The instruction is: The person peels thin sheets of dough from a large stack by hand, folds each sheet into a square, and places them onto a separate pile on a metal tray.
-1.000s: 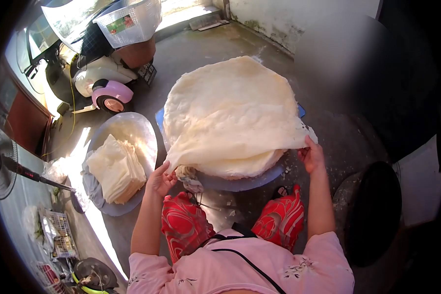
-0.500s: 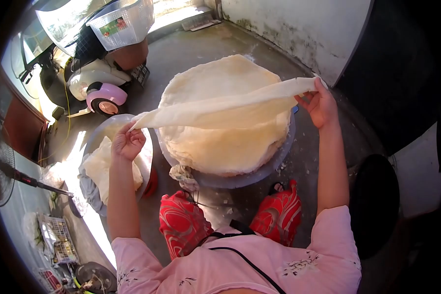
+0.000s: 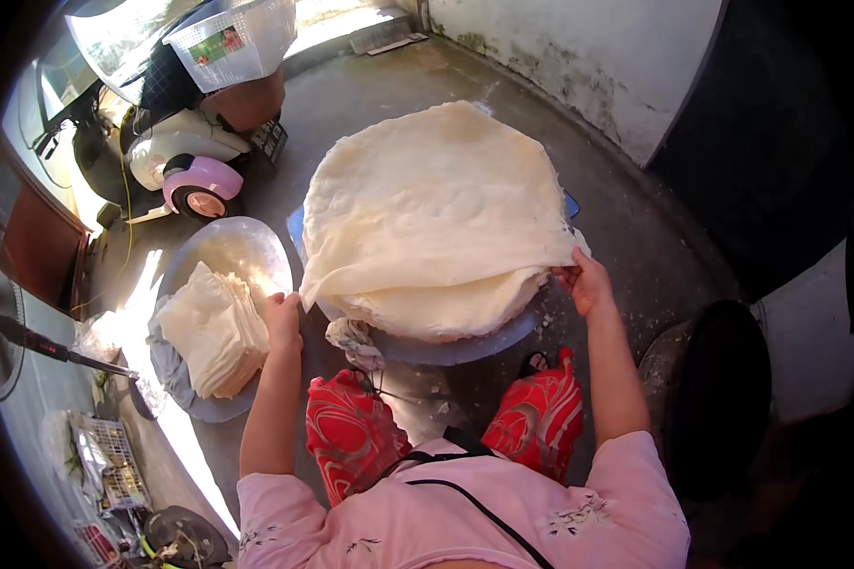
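Observation:
A large round stack of thin pale dough sheets lies in front of me on a round tray. Across its top is spread one dough sheet, its near edge folded over and slightly raised above the layers below. My left hand has its fingers closed at that sheet's near left corner. At the near right corner, my right hand pinches the edge. Left of the stack, smaller folded sheets lie piled on a round metal tray, close to my left forearm.
A crumpled cloth hangs by the big tray's near left edge. A scooter with a pink fender and a white basket stands at the back left. A fan is at far left, a dark round object at right.
Both hands have come down and nearer to me, lowering the stretched sheet from above the stack onto its top. My left hand moved right, uncovering the folded pile.

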A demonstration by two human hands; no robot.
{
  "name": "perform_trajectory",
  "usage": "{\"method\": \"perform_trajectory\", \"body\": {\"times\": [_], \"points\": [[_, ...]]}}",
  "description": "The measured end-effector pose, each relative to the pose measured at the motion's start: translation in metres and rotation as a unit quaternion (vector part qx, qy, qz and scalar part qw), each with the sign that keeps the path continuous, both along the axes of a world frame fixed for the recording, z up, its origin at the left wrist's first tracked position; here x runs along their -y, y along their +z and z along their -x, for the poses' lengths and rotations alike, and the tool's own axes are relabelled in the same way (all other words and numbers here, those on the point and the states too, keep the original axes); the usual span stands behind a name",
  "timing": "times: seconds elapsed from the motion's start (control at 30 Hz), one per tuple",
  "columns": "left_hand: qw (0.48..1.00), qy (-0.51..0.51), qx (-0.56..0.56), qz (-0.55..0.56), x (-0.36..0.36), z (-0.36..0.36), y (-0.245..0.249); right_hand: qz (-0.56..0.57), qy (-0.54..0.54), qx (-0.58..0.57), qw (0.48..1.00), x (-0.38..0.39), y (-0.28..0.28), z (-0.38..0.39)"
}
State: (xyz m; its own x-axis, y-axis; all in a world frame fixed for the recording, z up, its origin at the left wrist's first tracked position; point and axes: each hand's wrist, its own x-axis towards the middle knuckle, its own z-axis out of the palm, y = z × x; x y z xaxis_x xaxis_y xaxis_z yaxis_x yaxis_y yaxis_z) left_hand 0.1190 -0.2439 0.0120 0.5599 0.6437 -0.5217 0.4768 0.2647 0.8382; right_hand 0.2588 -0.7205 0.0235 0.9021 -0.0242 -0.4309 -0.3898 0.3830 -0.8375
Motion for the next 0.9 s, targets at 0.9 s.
{"method": "perform_trajectory", "body": {"times": [0.9], "points": [[0.681, -0.520, 0.127, -0.500, 0.164, -0.051, 0.040, -0.081, -0.066, -0.016, 0.994, -0.002, -0.014, -0.006]]}}
